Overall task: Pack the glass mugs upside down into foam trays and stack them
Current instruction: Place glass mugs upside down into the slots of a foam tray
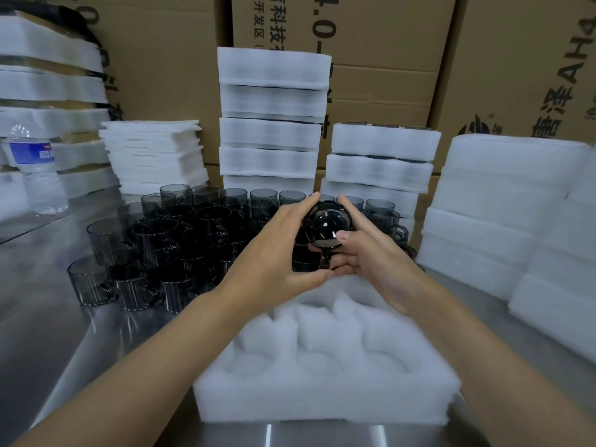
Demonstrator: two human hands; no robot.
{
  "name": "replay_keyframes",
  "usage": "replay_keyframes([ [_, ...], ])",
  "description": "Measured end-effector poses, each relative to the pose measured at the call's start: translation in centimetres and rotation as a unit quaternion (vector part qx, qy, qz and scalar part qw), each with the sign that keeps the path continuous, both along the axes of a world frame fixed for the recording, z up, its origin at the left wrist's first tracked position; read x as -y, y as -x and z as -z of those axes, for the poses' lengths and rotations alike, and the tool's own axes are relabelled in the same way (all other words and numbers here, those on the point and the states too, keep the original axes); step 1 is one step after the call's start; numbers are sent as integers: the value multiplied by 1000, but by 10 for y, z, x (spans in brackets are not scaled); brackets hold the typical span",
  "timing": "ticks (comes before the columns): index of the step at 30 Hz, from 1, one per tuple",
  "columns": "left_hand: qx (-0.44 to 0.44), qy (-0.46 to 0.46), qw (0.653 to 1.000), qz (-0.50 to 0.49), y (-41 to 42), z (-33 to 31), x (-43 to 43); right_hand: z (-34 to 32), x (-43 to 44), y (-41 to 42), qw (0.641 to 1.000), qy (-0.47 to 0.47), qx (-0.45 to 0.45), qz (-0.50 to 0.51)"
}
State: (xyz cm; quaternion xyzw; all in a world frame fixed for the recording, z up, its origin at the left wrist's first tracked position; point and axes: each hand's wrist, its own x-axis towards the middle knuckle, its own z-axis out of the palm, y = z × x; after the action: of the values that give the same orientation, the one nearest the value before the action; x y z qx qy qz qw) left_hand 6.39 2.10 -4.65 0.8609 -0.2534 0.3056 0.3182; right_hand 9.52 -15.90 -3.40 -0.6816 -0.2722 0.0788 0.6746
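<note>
A person's left hand [280,253] and right hand [371,253] close their grip from either side on a single dark glass mug [327,227], held in the air above the far edge of a white foam tray [322,404]. The left fingers curl over the mug's top and side, the right thumb presses its round face, and the handle [324,259] hangs down between the two palms. One circular end of the mug is turned toward the camera; whether that is the base or the mouth cannot be told. The foam tray lies on a steel surface [48,301] nearest the person, its moulded pockets holding nothing. Beyond the tray and to its left, a crowd of loose mugs [177,237] stands packed together on the surface. Directly behind the tray rise two stacks of foam trays [274,124], the left one taller. A pile of flat foam sheets [154,153] and a water bottle [35,169] sit farther left of the tray, more foam blocks [516,204] are piled to its right, and cardboard cartons [371,43] wall off the background.
</note>
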Motion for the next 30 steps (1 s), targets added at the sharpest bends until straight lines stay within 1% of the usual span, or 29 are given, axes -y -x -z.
replay_keyframes([
  [8,0,1,1000,1,-2,0,0,-4,-1,3,1000,15,-5,-2],
  [12,0,-5,1000,-1,-2,0,0,-3,-1,1,1000,9,-5,0],
  [20,-4,-27,1000,-11,-4,2,-2,-2,2,-2,999,3,-4,34],
  [30,-12,-28,999,-19,-3,2,-1,-4,0,2,999,-15,-17,46],
])
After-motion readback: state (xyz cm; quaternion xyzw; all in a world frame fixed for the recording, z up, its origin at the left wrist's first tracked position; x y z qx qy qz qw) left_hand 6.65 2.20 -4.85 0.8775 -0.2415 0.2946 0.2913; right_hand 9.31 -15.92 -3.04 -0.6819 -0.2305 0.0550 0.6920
